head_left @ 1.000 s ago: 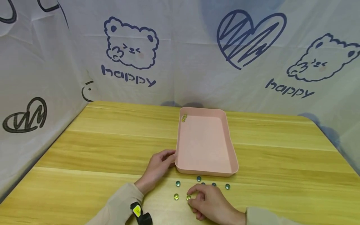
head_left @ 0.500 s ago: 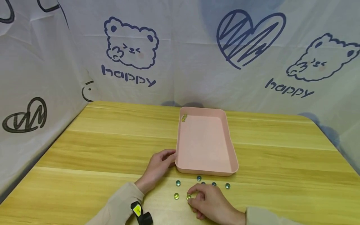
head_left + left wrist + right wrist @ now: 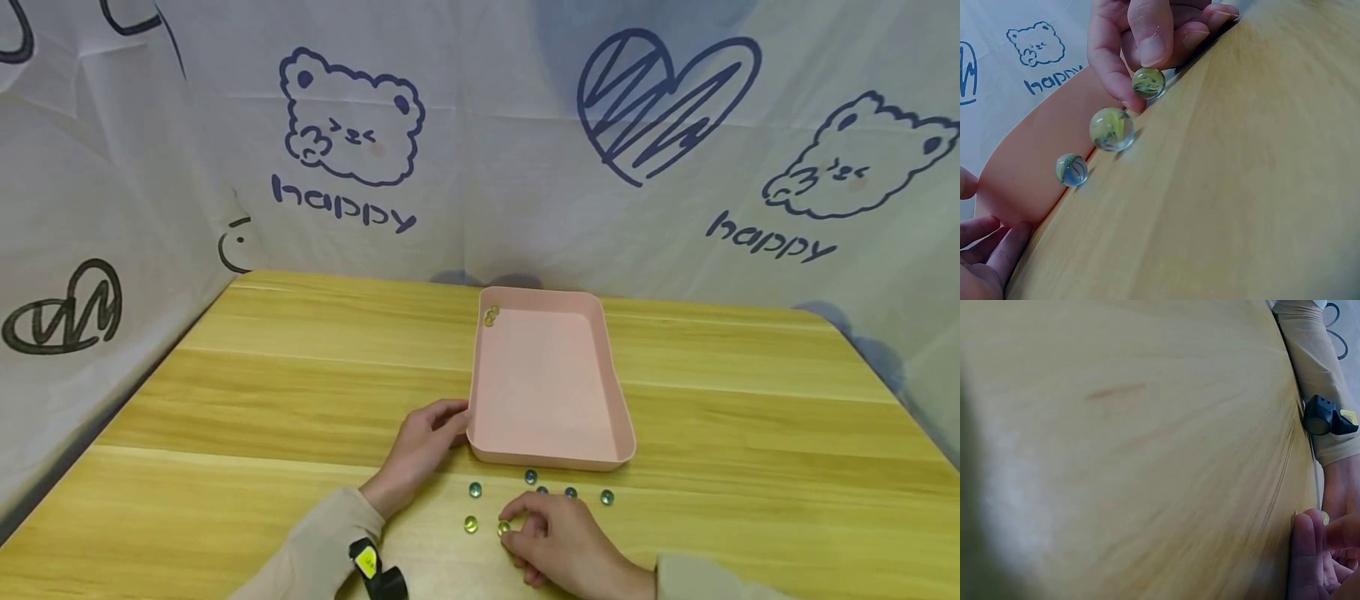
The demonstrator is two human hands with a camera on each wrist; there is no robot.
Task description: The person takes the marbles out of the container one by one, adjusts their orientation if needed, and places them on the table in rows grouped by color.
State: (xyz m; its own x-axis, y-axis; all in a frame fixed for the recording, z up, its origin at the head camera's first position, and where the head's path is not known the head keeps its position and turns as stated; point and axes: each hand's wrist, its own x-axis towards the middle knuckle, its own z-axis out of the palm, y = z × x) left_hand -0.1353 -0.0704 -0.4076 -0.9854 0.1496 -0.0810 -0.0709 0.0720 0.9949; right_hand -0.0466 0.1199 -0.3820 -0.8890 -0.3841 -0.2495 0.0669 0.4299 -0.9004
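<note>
Between the thumb and index finger of my right hand [image 3: 558, 537], a yellow-green glass marble [image 3: 503, 527] is pinched low over the table. In the left wrist view this marble [image 3: 1149, 83] shows yellow swirls under the thumb. My left hand [image 3: 420, 450] rests beside the pink tray [image 3: 551, 461], its fingertips touching the outer wall at the near left. A second yellow marble [image 3: 470, 524] lies left of the right hand. Several blue-green marbles, such as the one at the left [image 3: 476, 490], lie before the tray; the right hand partly hides some.
A few yellow marbles [image 3: 491, 314] sit in the tray's far left corner. The wood-grain table [image 3: 750, 433] meets a printed cloth [image 3: 510, 167] behind it. A black wrist camera [image 3: 377, 571] is strapped over the left sleeve.
</note>
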